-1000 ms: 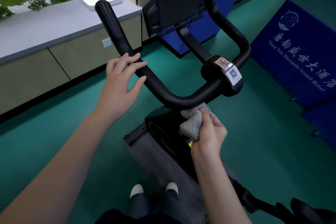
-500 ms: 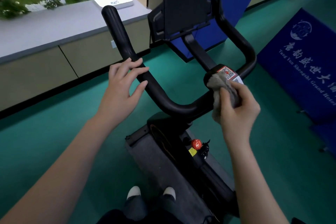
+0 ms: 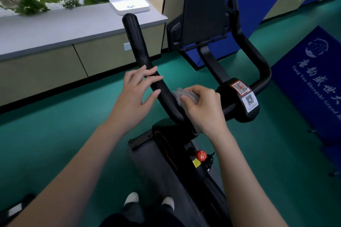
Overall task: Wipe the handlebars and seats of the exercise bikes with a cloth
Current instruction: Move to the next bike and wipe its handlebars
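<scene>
— Where's the cloth, from your seat?

— Centre of the frame. My right hand [image 3: 204,110] has the soft grey crumpled cloth [image 3: 179,94] bunched in its curled fingers [image 3: 203,91] and pressed against the black padded handlebar [image 3: 137,42] at its lower bend. That is just left of the black clamp block [image 3: 224,94] with the QR stickers.

— And the other hand?

— My left hand [image 3: 132,96] lies across the bar's left arm, just up from the cloth. Its fingers are straight and slightly spread, resting on top rather than wrapped round.

— How do you expect it all to handle?

— The cloth looks light and limp, so I judge it will fold round the tube readily. It is best gripped as a wad in the palm, so no loose corner drags. The bar looks rigid, with a smooth, slightly glossy skin, so I'd guess the cloth slides easily and the hand must supply the pressure. The bike seems too heavy to shift, though a steadying hand on that upper-left arm is sensible.

— The seat?

— Not in view, so I cannot tell.
</scene>
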The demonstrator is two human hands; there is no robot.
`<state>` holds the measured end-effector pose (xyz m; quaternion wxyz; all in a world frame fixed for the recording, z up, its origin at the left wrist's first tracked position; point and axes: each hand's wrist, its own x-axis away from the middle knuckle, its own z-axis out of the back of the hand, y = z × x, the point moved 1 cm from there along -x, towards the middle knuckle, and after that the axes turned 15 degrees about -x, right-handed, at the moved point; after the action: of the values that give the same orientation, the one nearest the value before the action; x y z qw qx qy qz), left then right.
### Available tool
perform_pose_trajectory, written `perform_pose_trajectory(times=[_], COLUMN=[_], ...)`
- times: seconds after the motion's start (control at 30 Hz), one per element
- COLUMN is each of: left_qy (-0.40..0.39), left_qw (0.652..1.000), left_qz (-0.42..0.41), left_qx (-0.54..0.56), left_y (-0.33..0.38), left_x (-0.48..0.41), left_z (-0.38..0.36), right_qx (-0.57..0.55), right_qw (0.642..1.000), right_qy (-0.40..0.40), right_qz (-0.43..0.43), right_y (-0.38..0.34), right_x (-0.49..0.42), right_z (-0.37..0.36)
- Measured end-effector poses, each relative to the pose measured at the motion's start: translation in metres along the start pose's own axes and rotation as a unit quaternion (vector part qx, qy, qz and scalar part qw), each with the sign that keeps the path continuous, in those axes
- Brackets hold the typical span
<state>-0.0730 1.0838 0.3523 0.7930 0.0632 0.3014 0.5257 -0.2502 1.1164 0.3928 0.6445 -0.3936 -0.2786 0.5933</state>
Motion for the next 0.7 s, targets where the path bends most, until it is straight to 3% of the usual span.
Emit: perform_pose_trajectory(times=[0.1, 0.53, 0.7], left_qy=[0.004, -0.002, -0.011], left_qw=[1.000, 0.999, 0.998], left_qz=[-0.003, -0.014, -0.032], left_qx=[-0.002, -0.038, -0.057], left_y=[0.000, 0.001, 0.000], left_x=[0.000, 0.000, -0.001], left_z=[-0.001, 0.001, 0.007], right_qx=[-0.027, 0.075, 0.113], right_qw=[1.000, 0.975, 0.976], right_qy=[0.008, -0.186, -0.156], right_qz=[0.015, 0.095, 0.101], right_y=[-0.017, 0.004, 0.014], right_x=[-0.015, 0.006, 0.004], right_z=[-0.011, 0.038, 0.057])
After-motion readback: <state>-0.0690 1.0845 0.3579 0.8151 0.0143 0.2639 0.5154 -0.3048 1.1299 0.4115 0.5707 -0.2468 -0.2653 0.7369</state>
